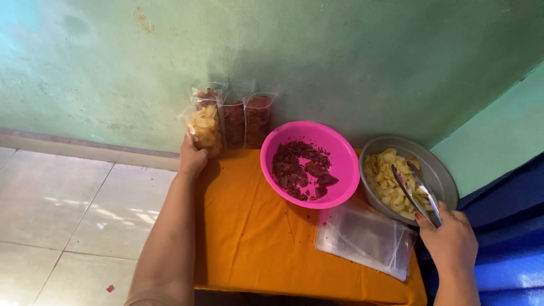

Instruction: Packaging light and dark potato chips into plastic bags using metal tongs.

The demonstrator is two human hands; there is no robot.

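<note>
Orange cloth: left hand clasps chip bag; right hand pinches tongs

A pink plastic bowl of dark red chips sits on an orange cloth. Just behind the bowl's left rim, two clear pouches of red chips stand against a green wall. A stack of empty clear bags lies just before the bowl's right side. White floor tiles spread well left of the bowl.
</note>
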